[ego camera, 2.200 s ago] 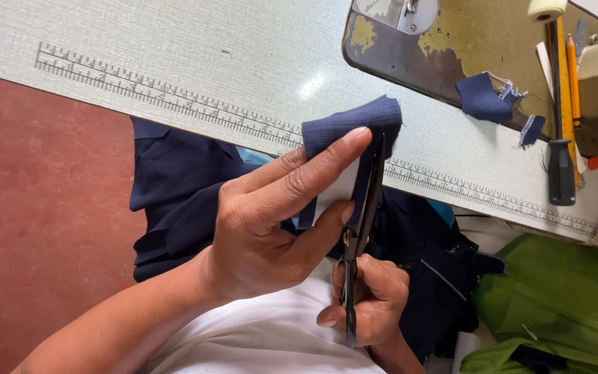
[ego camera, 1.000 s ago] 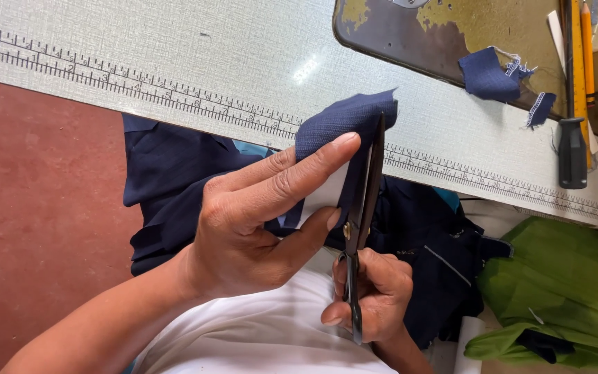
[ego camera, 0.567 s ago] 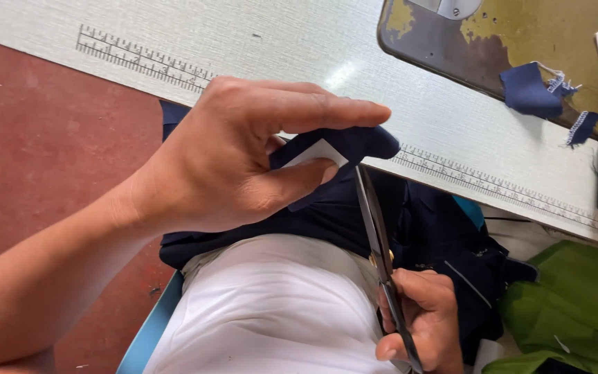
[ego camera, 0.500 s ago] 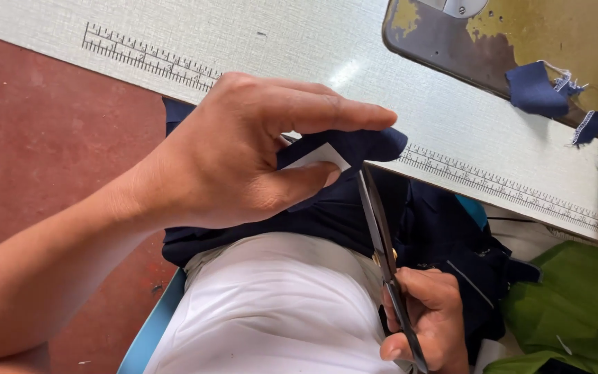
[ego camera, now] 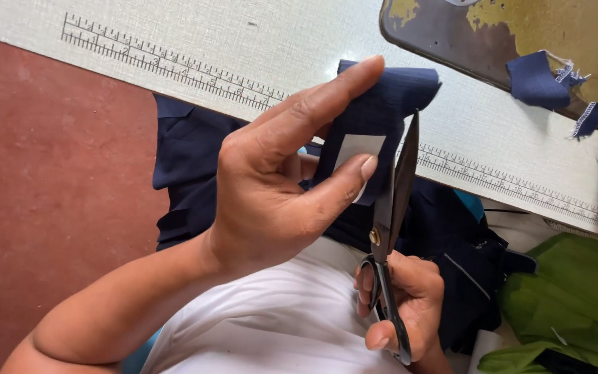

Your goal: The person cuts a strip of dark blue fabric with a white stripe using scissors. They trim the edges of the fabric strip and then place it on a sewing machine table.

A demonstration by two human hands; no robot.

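Left hand (ego camera: 271,187) pinching folded navy cloth piece (ego camera: 382,111); right hand (ego camera: 406,305) gripping black steel scissors (ego camera: 392,208), handle loops hidden. Beneath, speckled pale table (ego camera: 278,48), printed ruler.

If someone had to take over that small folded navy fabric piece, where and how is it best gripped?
Probably pinch the navy fabric piece along its left part, coming from the left, as the left hand does with thumb and forefinger. The scissors in the right hand stand blades-up along its right edge, so that side is best left free.
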